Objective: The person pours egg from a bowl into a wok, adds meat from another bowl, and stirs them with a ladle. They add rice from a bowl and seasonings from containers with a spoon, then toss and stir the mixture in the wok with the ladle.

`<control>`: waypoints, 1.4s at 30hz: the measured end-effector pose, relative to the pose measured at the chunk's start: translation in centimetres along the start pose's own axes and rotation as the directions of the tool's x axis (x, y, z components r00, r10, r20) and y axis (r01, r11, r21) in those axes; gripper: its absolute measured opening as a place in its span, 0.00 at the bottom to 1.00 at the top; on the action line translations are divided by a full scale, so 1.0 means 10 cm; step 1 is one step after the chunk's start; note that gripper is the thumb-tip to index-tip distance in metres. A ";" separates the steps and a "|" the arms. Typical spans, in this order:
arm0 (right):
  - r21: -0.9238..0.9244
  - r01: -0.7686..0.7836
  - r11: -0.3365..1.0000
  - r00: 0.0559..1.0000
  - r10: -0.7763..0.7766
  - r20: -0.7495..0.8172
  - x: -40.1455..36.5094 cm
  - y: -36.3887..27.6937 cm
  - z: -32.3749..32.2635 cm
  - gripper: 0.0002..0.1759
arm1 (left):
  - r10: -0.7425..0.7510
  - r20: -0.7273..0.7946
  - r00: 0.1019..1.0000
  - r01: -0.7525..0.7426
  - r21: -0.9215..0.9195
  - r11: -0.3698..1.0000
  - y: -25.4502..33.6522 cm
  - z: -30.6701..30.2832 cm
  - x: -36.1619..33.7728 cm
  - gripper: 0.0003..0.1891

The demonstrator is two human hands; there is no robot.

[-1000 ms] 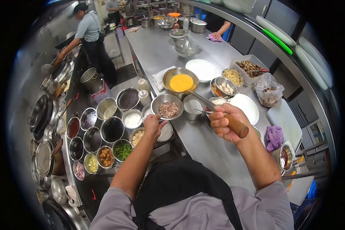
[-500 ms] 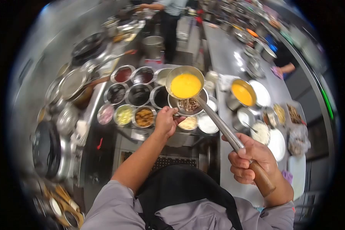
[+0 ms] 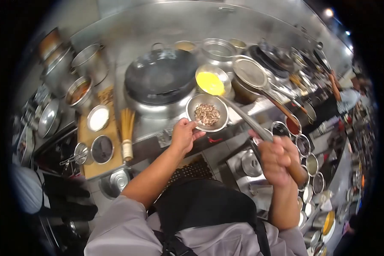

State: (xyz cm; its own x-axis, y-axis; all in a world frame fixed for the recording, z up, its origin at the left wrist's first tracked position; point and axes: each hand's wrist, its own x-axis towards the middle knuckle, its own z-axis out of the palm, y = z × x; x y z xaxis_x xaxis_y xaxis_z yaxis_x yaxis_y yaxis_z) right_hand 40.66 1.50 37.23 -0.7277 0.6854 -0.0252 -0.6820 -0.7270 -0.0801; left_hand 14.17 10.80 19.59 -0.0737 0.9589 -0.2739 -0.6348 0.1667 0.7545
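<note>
My left hand (image 3: 184, 137) grips the near left rim of a small steel bowl (image 3: 192, 106), which holds chopped brownish pieces (image 3: 207, 114). My right hand (image 3: 279, 158), slightly blurred, is wrapped around the wooden-ended handle of a large steel ladle (image 3: 248, 120). Bright yellow liquid (image 3: 210, 82) lies in the ladle's cup, tilted toward the left. In this view the cup sits just beyond the bowl's far rim. A large dark wok (image 3: 160, 77) rests on the range to the left of the ladle.
A round strainer (image 3: 250, 71) lies across a pot at the right of the range. Bamboo sticks (image 3: 126, 128) and a wooden board (image 3: 87, 132) are at the left. Metal sauce containers (image 3: 292, 125) line the right. One person (image 3: 30, 187) stands at lower left, another (image 3: 347, 100) at far right.
My view has swung left from the containers and long counter to the wok range. Both hands came along, still holding the bowl and ladle; the yellow liquid has shifted toward the ladle's left side.
</note>
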 end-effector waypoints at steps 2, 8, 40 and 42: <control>0.071 -0.122 0.990 0.992 0.119 0.045 0.77 -0.18 -0.24 0.28 | 0.023 -0.080 0.997 -0.023 0.009 1.000 0.29 -0.37 -0.04 0.05; -0.252 -0.274 0.928 0.952 0.224 -0.210 2.74 -0.51 -0.96 0.16 | 0.169 -0.219 0.961 -0.186 -0.058 0.981 0.51 -1.36 -0.31 0.04; -0.925 -0.333 0.185 0.910 -0.195 -0.366 3.28 -0.59 -1.59 0.37 | 0.457 -0.526 0.717 -0.522 0.030 0.853 0.88 -1.48 0.09 0.04; -0.772 -0.401 0.494 0.891 0.014 -0.454 3.26 -0.83 -1.62 0.37 | 0.452 -0.534 0.715 -0.515 0.034 0.856 0.93 -1.46 0.12 0.06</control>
State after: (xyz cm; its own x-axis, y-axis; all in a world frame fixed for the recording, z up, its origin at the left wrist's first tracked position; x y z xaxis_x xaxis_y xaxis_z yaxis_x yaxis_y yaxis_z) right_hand 23.84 30.56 20.91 -0.6248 0.6189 -0.4760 0.0118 -0.6021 -0.7983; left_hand -3.04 10.17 17.62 -0.7500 0.6383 -0.1735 -0.4792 -0.3435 0.8077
